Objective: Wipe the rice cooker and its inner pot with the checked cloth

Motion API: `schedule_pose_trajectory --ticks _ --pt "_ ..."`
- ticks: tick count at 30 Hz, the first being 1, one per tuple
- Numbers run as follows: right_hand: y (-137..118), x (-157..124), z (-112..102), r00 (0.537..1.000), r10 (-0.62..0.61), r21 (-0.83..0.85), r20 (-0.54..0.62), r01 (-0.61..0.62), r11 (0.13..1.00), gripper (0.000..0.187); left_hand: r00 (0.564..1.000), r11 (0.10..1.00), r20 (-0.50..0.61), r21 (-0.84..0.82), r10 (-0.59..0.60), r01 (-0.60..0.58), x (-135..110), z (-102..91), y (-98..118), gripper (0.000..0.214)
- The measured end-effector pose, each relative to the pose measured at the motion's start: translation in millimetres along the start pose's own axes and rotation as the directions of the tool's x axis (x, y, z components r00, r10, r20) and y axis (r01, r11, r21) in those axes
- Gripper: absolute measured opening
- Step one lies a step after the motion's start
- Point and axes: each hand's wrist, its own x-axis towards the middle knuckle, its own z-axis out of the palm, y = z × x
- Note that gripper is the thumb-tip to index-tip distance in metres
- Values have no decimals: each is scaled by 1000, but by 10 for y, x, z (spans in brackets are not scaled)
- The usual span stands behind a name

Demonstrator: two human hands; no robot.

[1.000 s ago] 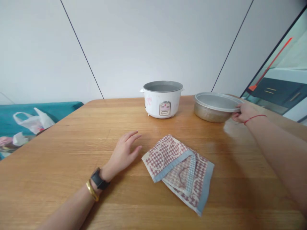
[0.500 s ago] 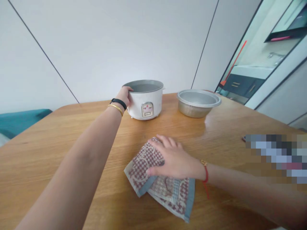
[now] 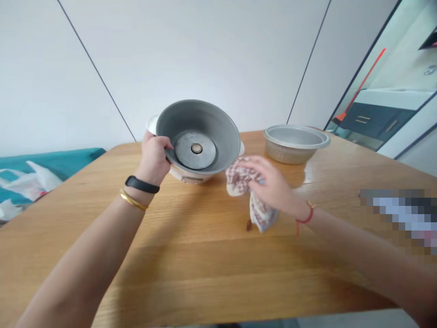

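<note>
A white rice cooker is tipped toward me, so its grey inside and round heating plate face the camera. My left hand grips its left rim and side, thumb over the edge. In my right hand a patterned cloth, brown and white with blue edging, is bunched up. The cloth is close to the cooker's right front rim; whether they touch I cannot tell. One end of it hangs down over the table.
A silver inner pot stands at the back right of the wooden table. A blurred-out patch covers something on the right edge. White plastic bags lie on a teal surface at left. Behind is a pale panelled wall.
The rice cooker has been tilted from upright toward me. My right hand has picked the cloth up off the table, bunched it and brought it up beside the cooker. The camera view has shifted.
</note>
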Motion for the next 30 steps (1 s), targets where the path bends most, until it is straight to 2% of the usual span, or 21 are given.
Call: schedule_pose_trajectory --ticks 2,4,6,8,10,11,12,14,16,17,19,21,22,23,24,26,27,28,30 --pt "-4 333 -168 986 -120 -202 -113 96 975 54 1000 1000 -21 9 14 -14 -195 35 269 32" --pt "-49 637 -224 975 -214 -396 -63 172 902 51 998 999 50 16 39 -40 -374 136 471 34" --pt "-109 816 -147 958 -271 -539 90 276 796 44 988 997 133 7 78 -80 -529 244 583 41" --pt "-167 831 25 924 -252 -617 288 380 689 36 979 993 167 -10 119 -119 -652 325 612 47" --pt "-227 717 220 885 -147 -622 442 421 661 37 978 989 143 -20 151 -150 -746 378 592 50" --pt "-262 638 307 869 -81 -601 487 402 691 43 979 987 124 -20 163 -162 -782 399 574 51" --pt "-303 561 382 858 -16 -568 513 353 743 51 979 985 107 -18 174 -173 -814 420 556 52" --pt "-408 445 502 836 114 -454 536 172 874 68 978 982 84 -9 189 -188 -865 465 530 53" --pt "-539 411 608 802 189 -224 567 -71 972 76 977 979 71 2 203 -204 -906 515 520 54" --pt "-609 423 662 798 179 -53 576 -182 982 74 976 978 62 10 209 -210 -924 537 520 54" --pt "-746 479 766 850 99 325 517 -302 896 63 975 975 39 28 219 -220 -950 565 522 54" --pt "-850 528 825 920 30 578 392 -271 770 52 974 973 10 43 226 -227 -958 553 521 53" --pt "-877 532 820 935 2 622 355 -238 746 47 974 973 -2 48 225 -225 -954 529 518 53" --pt "-880 518 788 934 -29 609 355 -208 765 43 975 974 -10 50 223 -222 -943 495 514 52" --pt "-857 487 731 918 -66 540 391 -171 824 40 975 974 -15 46 221 -220 -930 452 510 52" --pt "-732 393 557 851 -117 265 512 -27 964 41 976 976 -10 22 218 -218 -903 364 505 54" --pt "-637 346 457 816 -125 99 564 84 992 43 976 976 1 3 219 -219 -896 328 505 56" --pt "-528 311 359 787 -132 -52 602 204 978 45 975 975 18 -18 220 -220 -895 305 507 57" --pt "-298 309 190 748 -170 -253 641 416 874 45 975 976 57 -46 216 -214 -909 304 515 61"
